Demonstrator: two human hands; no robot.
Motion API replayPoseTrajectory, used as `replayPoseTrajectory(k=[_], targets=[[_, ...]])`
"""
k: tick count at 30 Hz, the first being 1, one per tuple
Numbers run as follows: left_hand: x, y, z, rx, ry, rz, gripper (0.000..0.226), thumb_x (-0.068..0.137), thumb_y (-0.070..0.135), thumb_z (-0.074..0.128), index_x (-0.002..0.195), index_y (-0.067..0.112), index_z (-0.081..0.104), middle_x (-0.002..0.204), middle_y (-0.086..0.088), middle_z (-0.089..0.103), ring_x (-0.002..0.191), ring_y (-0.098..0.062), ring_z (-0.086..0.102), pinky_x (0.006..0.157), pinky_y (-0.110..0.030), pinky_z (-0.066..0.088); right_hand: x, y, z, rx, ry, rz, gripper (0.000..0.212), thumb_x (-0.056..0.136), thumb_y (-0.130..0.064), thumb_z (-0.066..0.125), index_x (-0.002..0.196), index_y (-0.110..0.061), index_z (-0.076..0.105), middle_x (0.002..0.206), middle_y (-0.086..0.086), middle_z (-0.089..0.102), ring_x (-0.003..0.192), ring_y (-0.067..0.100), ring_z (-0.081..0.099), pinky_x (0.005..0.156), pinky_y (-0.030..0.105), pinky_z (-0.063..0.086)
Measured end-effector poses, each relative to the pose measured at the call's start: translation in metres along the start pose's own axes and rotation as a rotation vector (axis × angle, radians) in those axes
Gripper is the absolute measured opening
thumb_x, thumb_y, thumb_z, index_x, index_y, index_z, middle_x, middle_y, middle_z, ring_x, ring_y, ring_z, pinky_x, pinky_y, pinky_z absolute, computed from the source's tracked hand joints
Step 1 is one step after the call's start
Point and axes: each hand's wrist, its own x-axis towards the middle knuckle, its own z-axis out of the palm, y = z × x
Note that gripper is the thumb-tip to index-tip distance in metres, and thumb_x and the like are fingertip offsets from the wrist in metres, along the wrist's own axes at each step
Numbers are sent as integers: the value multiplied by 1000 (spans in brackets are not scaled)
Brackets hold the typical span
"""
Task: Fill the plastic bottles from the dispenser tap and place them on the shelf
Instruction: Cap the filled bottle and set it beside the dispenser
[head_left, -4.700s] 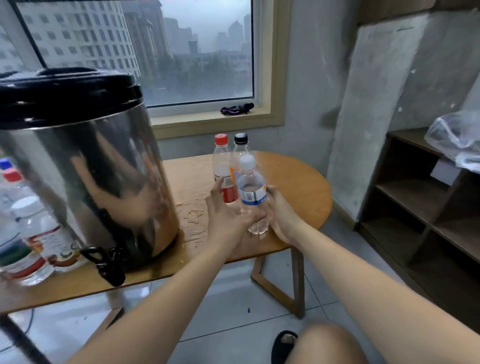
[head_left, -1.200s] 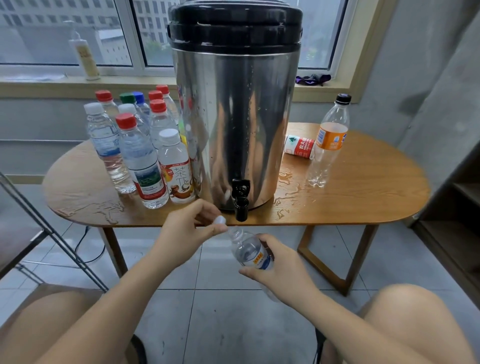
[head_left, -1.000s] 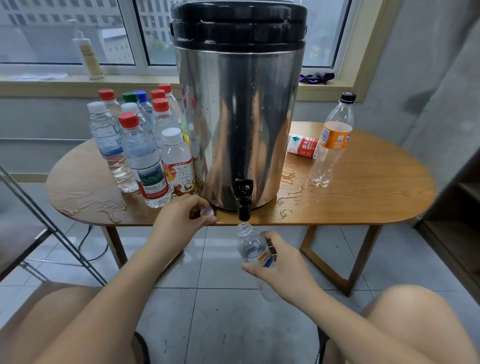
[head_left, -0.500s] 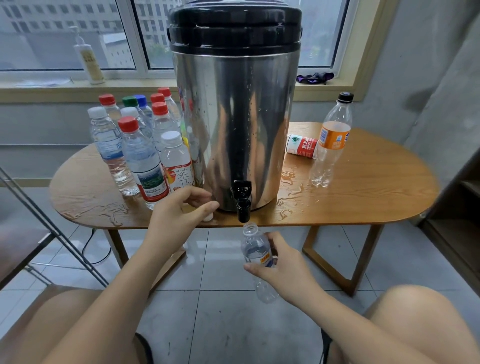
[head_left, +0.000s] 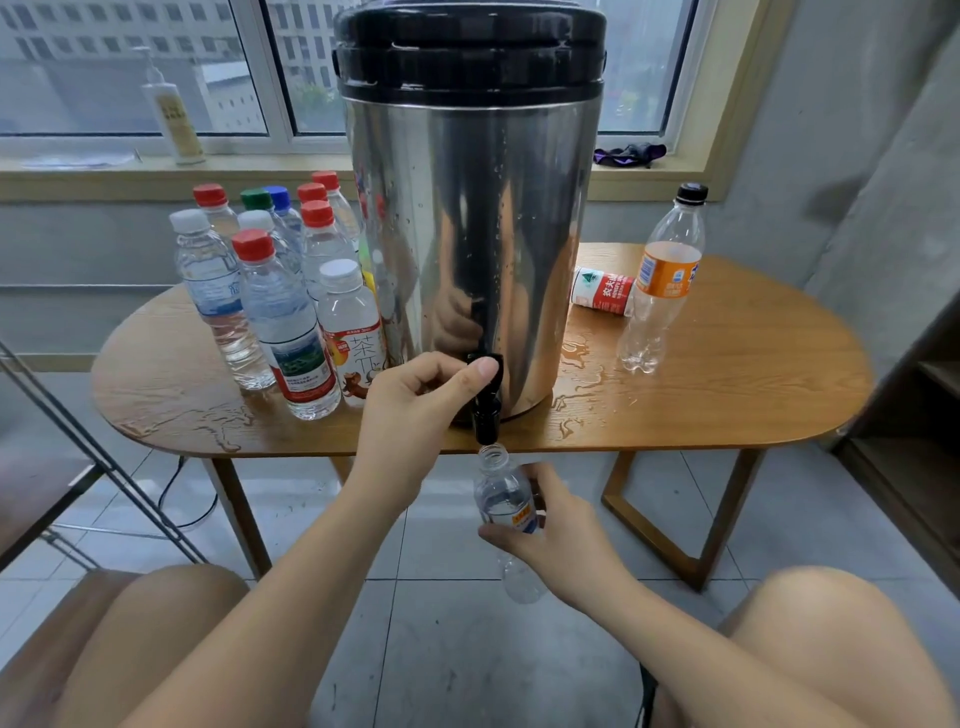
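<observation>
Filling step: right hand grips the uncapped bottle under the tap at the front edge of the table; left hand pinches the tap, which needs opening next.

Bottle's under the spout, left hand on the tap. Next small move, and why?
Probably open the tap with the left hand: its thumb is on the lever, and the uncapped bottle in the right hand sits mouth-up just below the spout and looks nearly empty.
</observation>
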Motion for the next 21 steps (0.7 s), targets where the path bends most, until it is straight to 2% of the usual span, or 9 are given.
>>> replayPoseTrajectory(k=[3, 5, 6, 8, 10, 11, 15, 18, 21], targets=[[3, 6, 5, -86, 9, -90, 30, 96, 31, 81, 74, 12, 75, 58, 14, 62, 55, 2, 54, 72, -25, 44, 0, 2, 2, -1, -10, -7, 63, 80, -53, 92, 128, -44, 52, 121, -22, 69, 103, -4, 68, 80, 11, 54], [6, 9, 8, -128, 28, -161, 35, 95, 33, 83, 68, 14, 74, 62, 8, 67, 56, 2, 57, 89, -45, 52, 1, 3, 4, 0, -14, -7, 63, 80, -54, 91, 128, -44, 52, 122, -21, 69, 105, -1, 68, 84, 15, 56], [7, 9, 8, -143, 35, -188, 37, 94, 35, 84, 66, 14, 73, 64, 6, 69, 57, 2, 58, 104, -64, 50, 2, 4, 5, -2, -15, -6, 64, 79, -55, 91, 128, -44, 51, 123, -21, 69, 106, 1, 69, 87, 18, 57], [7, 9, 10, -139, 48, -215, 41, 92, 38, 86, 62, 14, 71, 64, 4, 69, 57, 1, 58, 117, -72, 40, 2, 4, 6, -12, -18, -7, 64, 79, -56, 91, 128, -45, 51, 124, -21, 68, 108, 2, 69, 92, 23, 59], [7, 8, 10, -92, 71, -218, 44, 91, 42, 86, 60, 15, 70, 62, 3, 68, 55, 1, 56, 112, -67, 47, 3, 4, 6, -11, -20, -9, 64, 80, -56, 90, 128, -44, 51, 124, -22, 68, 108, 2, 69, 93, 23, 59], [8, 7, 10, -73, 82, -215, 46, 91, 43, 86, 58, 16, 69, 61, 2, 68, 53, 1, 56, 104, -60, 51, 3, 3, 6, -6, -18, -10, 63, 80, -56, 91, 128, -44, 51, 124, -22, 69, 108, 2, 69, 92, 22, 58], [11, 3, 11, -58, 112, -228, 48, 91, 43, 86, 57, 17, 67, 59, 2, 67, 48, 2, 54, 84, -35, 45, 2, 2, 7, 15, -21, 1, 62, 80, -53, 92, 126, -43, 52, 122, -21, 70, 106, 1, 69, 90, 21, 58], [12, -1, 11, -55, 109, -235, 50, 91, 45, 86, 53, 20, 64, 59, 2, 64, 48, 1, 50, 71, -28, 41, 3, 2, 8, 15, -18, 5, 62, 79, -52, 92, 126, -43, 52, 122, -21, 71, 105, 1, 70, 91, 24, 60], [11, -2, 9, -33, 101, -224, 54, 90, 49, 85, 50, 22, 63, 60, 2, 65, 49, 1, 50, 70, -27, 41, 5, 4, 8, 21, -17, 11, 63, 79, -52, 93, 126, -43, 52, 122, -21, 70, 106, 2, 70, 94, 29, 61]])
